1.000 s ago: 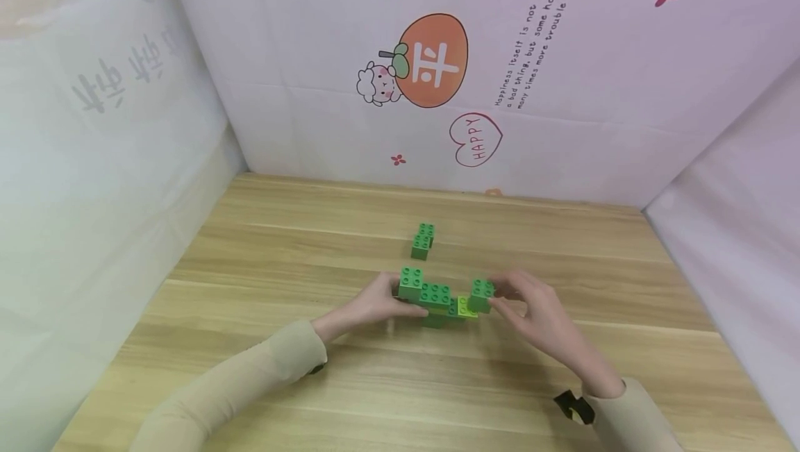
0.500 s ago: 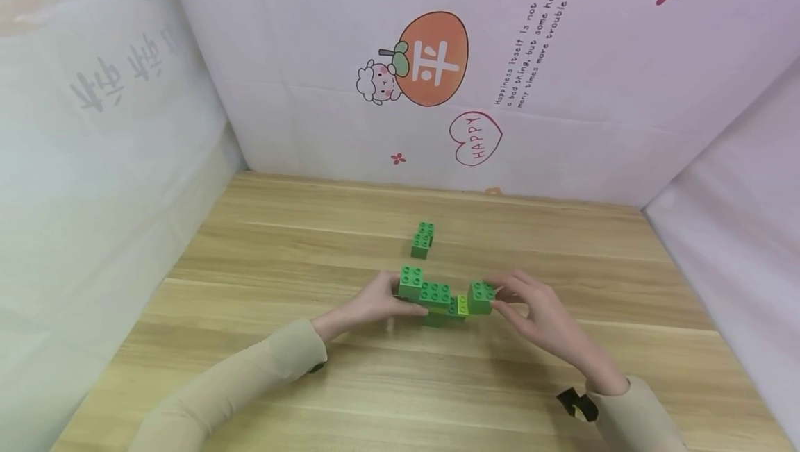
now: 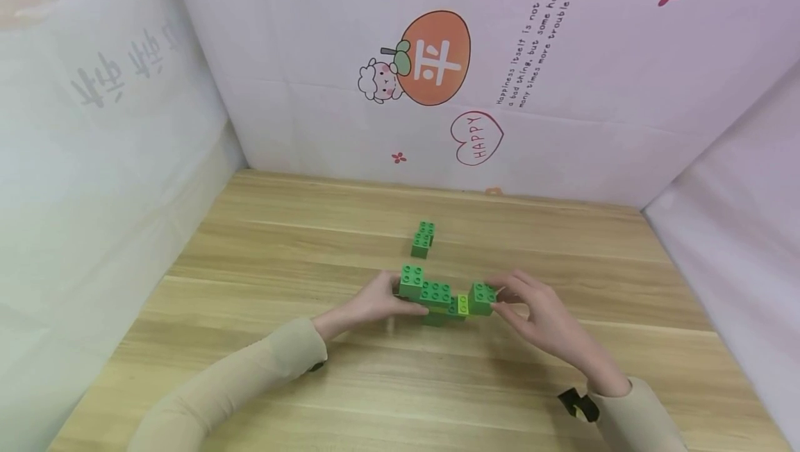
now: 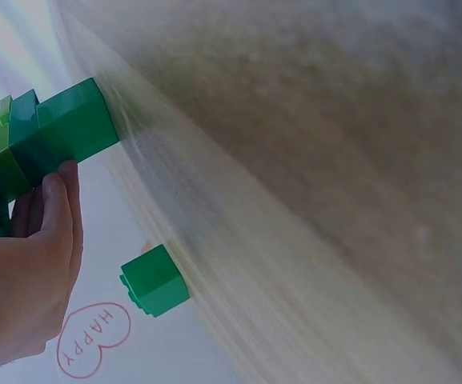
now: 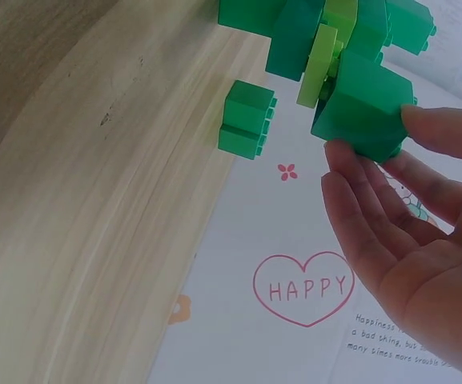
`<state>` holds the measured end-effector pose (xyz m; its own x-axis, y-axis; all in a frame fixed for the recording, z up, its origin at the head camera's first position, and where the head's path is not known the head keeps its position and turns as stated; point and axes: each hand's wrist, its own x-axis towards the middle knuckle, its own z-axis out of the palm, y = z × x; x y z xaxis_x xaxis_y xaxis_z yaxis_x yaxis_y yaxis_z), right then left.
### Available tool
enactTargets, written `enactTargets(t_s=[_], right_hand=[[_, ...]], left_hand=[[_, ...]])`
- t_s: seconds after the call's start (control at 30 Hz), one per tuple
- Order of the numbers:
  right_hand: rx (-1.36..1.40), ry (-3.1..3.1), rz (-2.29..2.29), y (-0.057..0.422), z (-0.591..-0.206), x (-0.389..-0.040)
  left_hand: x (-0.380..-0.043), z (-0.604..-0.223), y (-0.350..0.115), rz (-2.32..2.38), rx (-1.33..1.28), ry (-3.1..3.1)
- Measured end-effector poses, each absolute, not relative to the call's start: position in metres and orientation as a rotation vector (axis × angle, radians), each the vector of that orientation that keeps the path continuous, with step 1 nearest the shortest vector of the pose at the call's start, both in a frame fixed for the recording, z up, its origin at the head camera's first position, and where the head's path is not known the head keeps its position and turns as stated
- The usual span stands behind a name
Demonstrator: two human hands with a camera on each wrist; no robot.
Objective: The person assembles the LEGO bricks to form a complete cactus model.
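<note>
In the head view my left hand (image 3: 381, 299) grips the left end of a joined build of green toy building bricks (image 3: 435, 292). A taller square brick (image 3: 411, 280) stands on that end. At the right end, my right hand (image 3: 540, 310) pinches a green studded brick (image 3: 480, 299) between thumb and fingers. This brick covers part of a thin lime-green piece (image 3: 463, 305). The right wrist view shows the held brick (image 5: 367, 104) close against the lime piece (image 5: 319, 68), slightly angled; whether it is fully pressed on cannot be made out.
Farther back on the wooden table (image 3: 312, 230) lie green bricks (image 3: 422, 240), apart from the build. White printed cloth (image 3: 312, 56) hangs behind the table and along both sides. A black object (image 3: 578, 405) is at the right cuff.
The brick in my right hand has shifted slightly right and toward me, now covering the right part of the lime piece. My left hand stays in place on the build.
</note>
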<state>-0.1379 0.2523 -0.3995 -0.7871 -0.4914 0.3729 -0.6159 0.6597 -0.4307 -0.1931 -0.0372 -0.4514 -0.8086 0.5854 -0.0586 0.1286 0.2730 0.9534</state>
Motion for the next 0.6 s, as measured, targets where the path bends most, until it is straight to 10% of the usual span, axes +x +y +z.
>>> enactTargets(t_s=[0.6], right_hand=[[0.915, -2.642, 0.800, 0.2514, -0.4016, -0.1382]], left_hand=[[-0.1934, -0.4532, -0.0369, 1.560, 0.694, 2.142]])
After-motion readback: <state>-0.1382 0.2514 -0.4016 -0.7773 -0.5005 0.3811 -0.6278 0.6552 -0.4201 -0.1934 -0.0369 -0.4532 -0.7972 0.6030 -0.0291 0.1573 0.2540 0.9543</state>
